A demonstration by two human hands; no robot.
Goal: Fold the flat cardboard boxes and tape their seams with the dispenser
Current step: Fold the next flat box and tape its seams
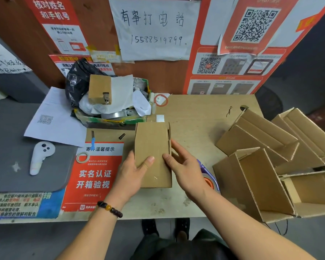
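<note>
A small brown cardboard box (pixel 152 147) stands on the table in front of me, its closed face up with clear tape across the near part. My left hand (pixel 133 173) holds its near left edge, thumb lying on top. On the box's right side my right hand (pixel 182 164) rests with straight fingers, thumb touching the top face. A purple tape dispenser (pixel 208 175) with an orange core lies on the table just right of my right hand, partly hidden by it.
Several folded open boxes (pixel 261 177) crowd the table's right side. A cluttered green-rimmed carton (pixel 113 120) sits behind the box, with a small tape roll (pixel 82 157), a red notice (pixel 94 175) and a white controller (pixel 39 156) to the left. The table's front edge (pixel 158 215) is near.
</note>
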